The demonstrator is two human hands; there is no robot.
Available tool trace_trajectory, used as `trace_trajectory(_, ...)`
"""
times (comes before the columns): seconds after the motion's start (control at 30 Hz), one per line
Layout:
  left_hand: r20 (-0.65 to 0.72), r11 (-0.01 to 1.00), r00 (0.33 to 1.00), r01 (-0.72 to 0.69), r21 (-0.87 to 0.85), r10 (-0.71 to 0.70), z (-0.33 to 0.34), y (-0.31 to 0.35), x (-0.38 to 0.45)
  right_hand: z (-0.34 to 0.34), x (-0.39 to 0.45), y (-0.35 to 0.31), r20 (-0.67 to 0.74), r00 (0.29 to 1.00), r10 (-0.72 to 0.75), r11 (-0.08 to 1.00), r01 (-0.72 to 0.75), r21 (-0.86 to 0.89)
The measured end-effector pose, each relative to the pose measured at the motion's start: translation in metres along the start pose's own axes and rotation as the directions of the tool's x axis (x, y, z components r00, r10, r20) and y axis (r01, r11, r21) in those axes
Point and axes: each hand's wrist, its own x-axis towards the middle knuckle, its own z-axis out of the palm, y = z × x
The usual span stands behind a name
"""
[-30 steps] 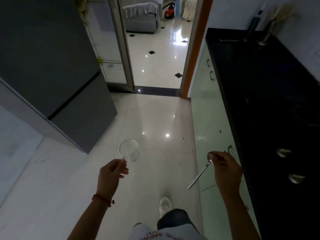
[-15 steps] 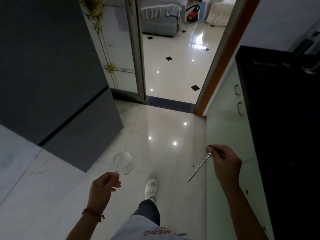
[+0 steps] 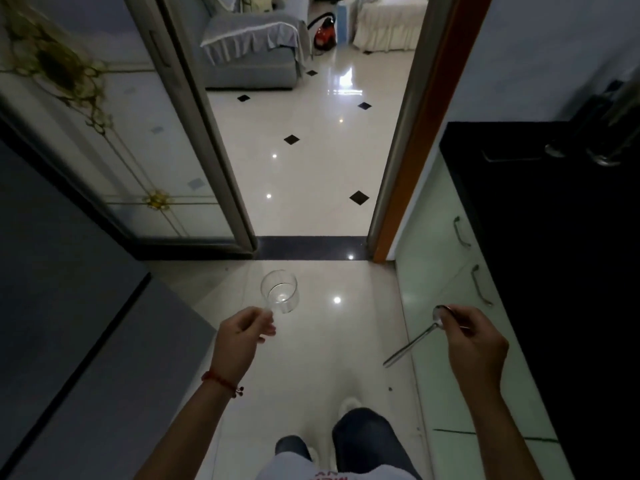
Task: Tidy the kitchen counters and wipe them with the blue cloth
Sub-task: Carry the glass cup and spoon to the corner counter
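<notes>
My left hand (image 3: 242, 336) holds a clear glass cup (image 3: 280, 295) by its handle, out in front over the pale floor. My right hand (image 3: 472, 336) pinches a metal spoon (image 3: 414, 342) at its bowl end, the handle pointing down and to the left. The black kitchen counter (image 3: 540, 258) runs along the right, beside my right hand. No blue cloth shows in this view.
A dark grey fridge (image 3: 69, 323) fills the left side. A doorway (image 3: 311, 244) with a dark threshold lies straight ahead, leading to a tiled room with a grey sofa (image 3: 252, 46). Pale green cabinet doors (image 3: 446, 271) with metal handles sit under the counter. Metal items (image 3: 606, 147) stand at the counter's far end.
I have walked forward along the counter toward the doorway, which now looks nearer and larger. Both hands still carry the cup and the spoon in the same way.
</notes>
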Motion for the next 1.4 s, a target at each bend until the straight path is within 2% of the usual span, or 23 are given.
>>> trace_trajectory(0.2,0.078,0.998,0.996,-0.05,0.04,0.047,0.06,0.04,0.1,0.021,0.108,0.012,-0.099,0.992,0.084,0.994,-0.076,0.076)
trace_trajectory(0.47,0.092,0.996,0.993,-0.078,0.03,0.075,0.146,0.106,0.195,0.044,0.25,0.0,-0.093,0.994,0.056,0.998,-0.052,0.048)
trace_trajectory(0.6,0.168,0.996,0.984,-0.065,0.054,0.055,0.181,0.121,0.243,0.048,0.3,-0.002,-0.152,0.988,0.039,0.998,-0.032,0.049)
trace_trajectory(0.7,0.277,0.993,0.96,-0.075,0.094,0.046,0.212,0.133,0.286,0.045,0.332,0.004,-0.231,0.97,0.075,0.995,-0.058,0.081)
trace_trajectory(0.87,0.496,0.978,0.865,-0.158,0.135,0.071,0.284,0.172,0.361,0.035,0.383,0.017,-0.41,0.908,0.083,0.997,-0.072,0.042)
trace_trajectory(1.0,0.653,0.972,0.75,-0.215,0.094,0.103,0.35,0.217,0.404,0.02,0.413,0.017,-0.576,0.81,0.113,0.992,-0.122,0.024)
trace_trajectory(1.13,0.762,0.986,0.641,-0.167,0.02,0.093,0.411,0.255,0.427,-0.001,0.441,0.013,-0.694,0.695,0.189,0.979,-0.185,0.08)
trace_trajectory(1.23,0.829,0.967,0.542,-0.254,0.008,0.136,0.449,0.272,0.438,-0.02,0.462,0.009,-0.764,0.602,0.231,0.968,-0.221,0.119)
trace_trajectory(1.3,0.864,0.96,0.486,-0.281,0.013,0.13,0.469,0.278,0.44,-0.035,0.476,0.007,-0.805,0.552,0.218,0.964,-0.252,0.088)
trace_trajectory(1.4,0.89,0.953,0.443,-0.301,0.039,0.104,0.494,0.28,0.44,-0.059,0.499,0.009,-0.844,0.51,0.164,0.965,-0.259,0.031)
